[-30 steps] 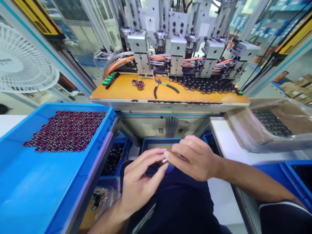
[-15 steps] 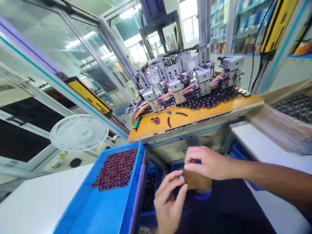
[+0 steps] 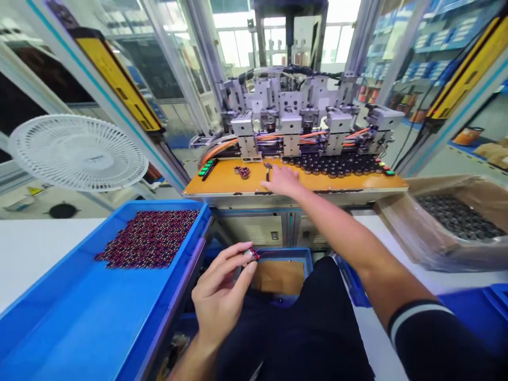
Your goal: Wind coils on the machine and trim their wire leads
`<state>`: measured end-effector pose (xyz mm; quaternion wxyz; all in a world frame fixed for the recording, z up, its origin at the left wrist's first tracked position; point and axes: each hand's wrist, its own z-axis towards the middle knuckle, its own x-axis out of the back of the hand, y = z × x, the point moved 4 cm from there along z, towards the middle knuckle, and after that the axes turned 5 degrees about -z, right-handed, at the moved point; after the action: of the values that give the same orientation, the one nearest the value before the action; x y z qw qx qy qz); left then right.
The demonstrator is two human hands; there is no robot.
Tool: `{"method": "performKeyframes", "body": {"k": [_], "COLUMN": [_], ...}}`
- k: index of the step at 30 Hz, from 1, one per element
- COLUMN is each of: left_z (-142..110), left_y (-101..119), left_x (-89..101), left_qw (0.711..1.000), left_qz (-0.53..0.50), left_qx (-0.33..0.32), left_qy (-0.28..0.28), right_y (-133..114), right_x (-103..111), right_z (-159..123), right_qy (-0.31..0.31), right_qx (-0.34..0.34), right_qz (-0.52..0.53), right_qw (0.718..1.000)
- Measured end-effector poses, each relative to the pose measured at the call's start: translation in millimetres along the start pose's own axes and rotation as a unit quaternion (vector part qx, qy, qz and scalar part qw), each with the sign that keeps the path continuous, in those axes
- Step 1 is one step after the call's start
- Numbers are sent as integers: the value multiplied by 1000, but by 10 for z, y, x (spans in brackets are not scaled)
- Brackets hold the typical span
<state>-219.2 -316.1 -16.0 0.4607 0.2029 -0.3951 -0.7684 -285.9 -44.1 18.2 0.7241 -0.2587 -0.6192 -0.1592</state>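
Observation:
Between the thumb and fingers of my left hand (image 3: pixel 222 291), a small wound coil part (image 3: pixel 251 255) with a pale metal side and fine red wire is pinched above my lap. A thin loose wire trails from it to the right. My right hand (image 3: pixel 282 181) is stretched out over the orange worktop (image 3: pixel 222 182), its fingers apart, palm down on the cutting pliers (image 3: pixel 268 170). The pliers' head and one dark handle show; the other handle is hidden under the hand. Left of the pliers lie a few red-and-dark wound coils (image 3: pixel 243 172).
Behind the worktop stands a machine (image 3: pixel 291 127) with several clamp heads, with rows of black round parts (image 3: pixel 337 165) before it. A blue tray (image 3: pixel 99 312) of wound coils is at left, near a white fan (image 3: pixel 79 153). A lined carton (image 3: pixel 400 217) stands right. Brown cardboard (image 3: pixel 278 276) lies below.
My right hand has left the coil part by my left hand and reached forward to the pliers. The coil part stays in my left hand. The view has levelled and turned.

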Motion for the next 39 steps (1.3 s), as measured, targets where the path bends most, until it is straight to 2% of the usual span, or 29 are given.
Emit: {"method": "performKeyframes", "body": {"k": [5, 9, 11, 12, 14, 15, 17, 20, 23, 25, 33, 39], "left_z": [-22, -38, -47, -52, -62, -66, -71, -77, -94, -113, -171, -169], "left_y": [-12, -16, -2, 5, 13, 15, 19, 36, 54, 64, 101, 85], "left_x": [90, 61, 42, 35, 24, 19, 4, -28, -58, -67, -28, -39], "left_qw": [1000, 999, 999, 998, 998, 999, 999, 999, 998, 998, 998, 997], "left_qz": [-23, -49, -53, -55, -55, -54, -51, -46, -47, -47, -41, -47], "left_qx": [6, 14, 9, 6, 4, 3, 0, -12, -22, -25, -27, -19], "left_qy": [16, 12, 8, 7, 2, -1, -9, -20, -27, -34, -49, -52], "right_y": [335, 602, 684, 710, 742, 742, 685, 523, 381, 326, 228, 216], "right_x": [145, 137, 41, -20, -178, -261, -399, -463, -400, -354, -308, -267], "right_z": [-263, -814, -1194, -1402, -1821, -2023, -2390, -2758, -2866, -2846, -2734, -2695], "right_qy": [-43, -11, 9, 16, -11, -39, -107, -177, -194, -198, -213, -213], "right_qx": [137, 179, 191, 197, 187, 175, 166, 185, 228, 244, 253, 250], "right_qz": [-36, -58, -25, 28, 157, 218, 338, 502, 599, 622, 630, 627], "right_qw": [989, 982, 981, 980, 970, 959, 920, 826, 743, 717, 702, 707]}}
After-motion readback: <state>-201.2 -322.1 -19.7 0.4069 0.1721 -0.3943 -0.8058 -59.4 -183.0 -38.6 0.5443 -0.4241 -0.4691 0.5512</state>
